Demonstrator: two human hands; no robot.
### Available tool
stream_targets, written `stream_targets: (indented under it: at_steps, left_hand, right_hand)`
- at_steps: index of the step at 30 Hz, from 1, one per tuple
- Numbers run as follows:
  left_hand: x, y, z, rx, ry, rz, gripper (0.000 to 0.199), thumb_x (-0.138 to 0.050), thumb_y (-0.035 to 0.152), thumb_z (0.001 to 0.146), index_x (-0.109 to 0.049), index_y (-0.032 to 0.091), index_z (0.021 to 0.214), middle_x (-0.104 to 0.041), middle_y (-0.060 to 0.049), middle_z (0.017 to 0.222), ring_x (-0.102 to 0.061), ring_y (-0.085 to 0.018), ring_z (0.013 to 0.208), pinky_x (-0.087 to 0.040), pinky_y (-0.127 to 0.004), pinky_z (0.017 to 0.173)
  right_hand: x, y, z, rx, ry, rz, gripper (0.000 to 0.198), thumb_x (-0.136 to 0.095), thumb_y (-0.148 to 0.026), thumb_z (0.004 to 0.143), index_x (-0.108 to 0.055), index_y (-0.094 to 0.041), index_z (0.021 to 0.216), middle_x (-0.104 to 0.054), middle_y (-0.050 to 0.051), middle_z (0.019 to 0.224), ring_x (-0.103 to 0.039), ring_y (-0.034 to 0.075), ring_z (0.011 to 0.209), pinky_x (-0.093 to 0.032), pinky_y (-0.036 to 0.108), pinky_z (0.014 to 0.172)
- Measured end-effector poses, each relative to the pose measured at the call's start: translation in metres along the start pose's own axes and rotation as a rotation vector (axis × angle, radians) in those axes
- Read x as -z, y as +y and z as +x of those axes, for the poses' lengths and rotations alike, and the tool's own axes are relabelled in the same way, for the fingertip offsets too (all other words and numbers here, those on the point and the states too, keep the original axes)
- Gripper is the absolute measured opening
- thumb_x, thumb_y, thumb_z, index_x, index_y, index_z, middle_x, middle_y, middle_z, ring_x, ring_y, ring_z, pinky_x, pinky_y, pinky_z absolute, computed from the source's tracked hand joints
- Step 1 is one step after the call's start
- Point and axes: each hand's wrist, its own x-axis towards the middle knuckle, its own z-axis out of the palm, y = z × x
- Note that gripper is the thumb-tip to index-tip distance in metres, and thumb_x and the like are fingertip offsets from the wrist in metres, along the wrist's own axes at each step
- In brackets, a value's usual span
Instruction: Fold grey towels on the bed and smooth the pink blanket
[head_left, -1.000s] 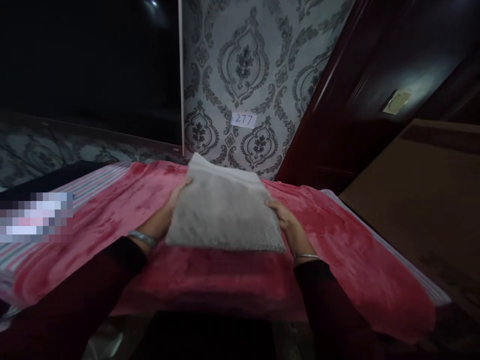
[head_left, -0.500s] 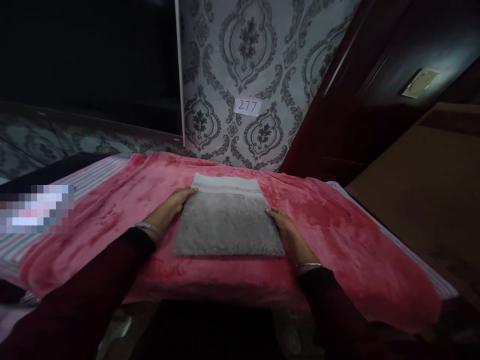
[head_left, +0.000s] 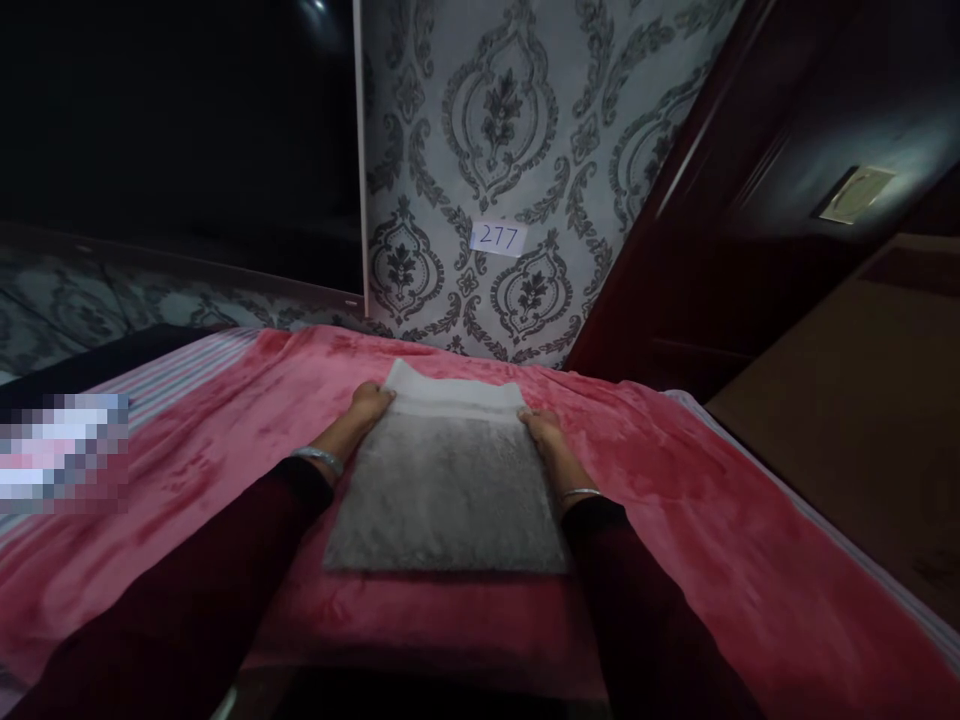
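A grey towel with a plush face and a pale band at its far end is laid out over the pink blanket. My left hand pinches its left edge beside the pale band, thumb on top. On the opposite edge, my right hand is closed at the same height, its thumb on the band. The far end rises slightly, with its left corner peaked. Fingers under the towel are hidden on both sides.
Striped cloth shows beyond the blanket at left. A large dark screen hangs on the patterned wall behind. At right stand a brown cardboard box and a dark red door. A paper label reads 277.
My right hand has moved up the towel's right edge to the pale band. The towel looks nearer and larger, and its far end is lifted more. The view has shifted slightly.
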Motion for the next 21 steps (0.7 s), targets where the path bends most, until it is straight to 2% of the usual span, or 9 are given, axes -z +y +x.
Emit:
stream_targets:
  at_steps: [2,4,9,12,13,15,18,20,21]
  left_hand:
    - [-0.005,0.003,0.0,-0.018,0.106,0.116,0.011,-0.065,0.029,0.076,-0.063,0.019,0.079,-0.071,-0.008,0.083,-0.068,-0.028,0.096,-0.05,-0.031,0.075]
    - [-0.01,0.006,0.0,-0.023,0.149,0.211,0.01,-0.062,0.028,0.08,-0.065,0.019,0.083,-0.073,-0.009,0.093,-0.068,-0.029,0.103,-0.052,-0.032,0.081]
    - [-0.011,0.015,0.001,0.004,0.097,0.398,0.016,-0.066,0.023,0.08,-0.072,0.014,0.091,-0.076,-0.016,0.099,-0.072,-0.033,0.103,-0.054,-0.036,0.085]
    - [-0.007,0.023,-0.006,-0.017,0.082,0.461,0.038,-0.064,0.022,0.084,-0.069,0.012,0.121,-0.072,-0.017,0.122,-0.068,-0.032,0.115,-0.054,-0.037,0.095]
    - [-0.007,0.026,-0.012,-0.075,0.087,0.498,0.048,-0.063,0.023,0.085,-0.063,0.012,0.132,-0.067,-0.018,0.134,-0.063,-0.032,0.125,-0.051,-0.038,0.102]
    - [-0.012,0.03,-0.03,-0.295,0.041,0.614,0.063,-0.061,0.029,0.089,-0.05,0.013,0.148,-0.051,-0.018,0.154,-0.048,-0.032,0.142,-0.04,-0.042,0.117]
    - [-0.031,0.031,-0.069,-0.691,-0.25,0.803,0.07,-0.055,0.043,0.095,-0.039,0.017,0.158,-0.033,-0.016,0.167,-0.028,-0.034,0.154,-0.027,-0.05,0.124]
    - [-0.045,0.025,-0.096,-0.839,-0.452,0.869,0.07,-0.051,0.051,0.097,-0.036,0.024,0.16,-0.026,-0.012,0.17,-0.02,-0.036,0.157,-0.022,-0.056,0.124]
    - [-0.051,0.022,-0.107,-0.884,-0.503,0.894,0.07,-0.049,0.053,0.097,-0.035,0.026,0.16,-0.024,-0.011,0.171,-0.017,-0.037,0.157,-0.02,-0.06,0.124]
  right_hand:
    - [-0.007,0.001,0.013,-0.019,0.099,-0.112,0.027,-0.072,-0.045,0.064,-0.069,-0.022,0.076,-0.065,0.001,0.059,-0.064,0.026,0.07,-0.049,0.034,0.066]
    - [-0.011,0.003,0.021,-0.029,0.169,-0.2,0.021,-0.068,-0.042,0.064,-0.067,-0.022,0.07,-0.063,0.001,0.059,-0.064,0.025,0.071,-0.048,0.033,0.065]
    - [-0.011,0.006,0.021,-0.072,0.178,-0.322,0.009,-0.063,-0.033,0.063,-0.061,-0.025,0.06,-0.053,-0.002,0.049,-0.062,0.025,0.068,-0.048,0.033,0.065]
    - [-0.003,0.002,0.015,-0.11,0.143,-0.332,0.01,-0.063,-0.034,0.067,-0.061,-0.025,0.062,-0.053,-0.002,0.051,-0.063,0.024,0.069,-0.05,0.034,0.068]
    - [0.001,0.001,0.011,-0.126,0.135,-0.331,0.012,-0.063,-0.035,0.07,-0.062,-0.025,0.063,-0.056,-0.001,0.053,-0.063,0.024,0.07,-0.051,0.034,0.069]
    - [0.012,0.0,-0.001,-0.163,0.102,-0.3,0.019,-0.062,-0.04,0.076,-0.064,-0.024,0.068,-0.061,0.001,0.059,-0.064,0.024,0.072,-0.052,0.036,0.07]
    - [0.029,0.001,-0.029,-0.25,-0.055,-0.154,0.029,-0.064,-0.052,0.079,-0.066,-0.023,0.075,-0.068,0.004,0.069,-0.066,0.024,0.074,-0.054,0.037,0.072]
    - [0.039,0.001,-0.053,-0.294,-0.16,-0.052,0.034,-0.07,-0.055,0.074,-0.067,-0.022,0.081,-0.071,0.006,0.075,-0.067,0.025,0.077,-0.054,0.038,0.074]
    - [0.044,0.002,-0.064,-0.297,-0.189,-0.025,0.036,-0.074,-0.055,0.07,-0.068,-0.022,0.085,-0.072,0.006,0.078,-0.068,0.025,0.079,-0.054,0.039,0.076]
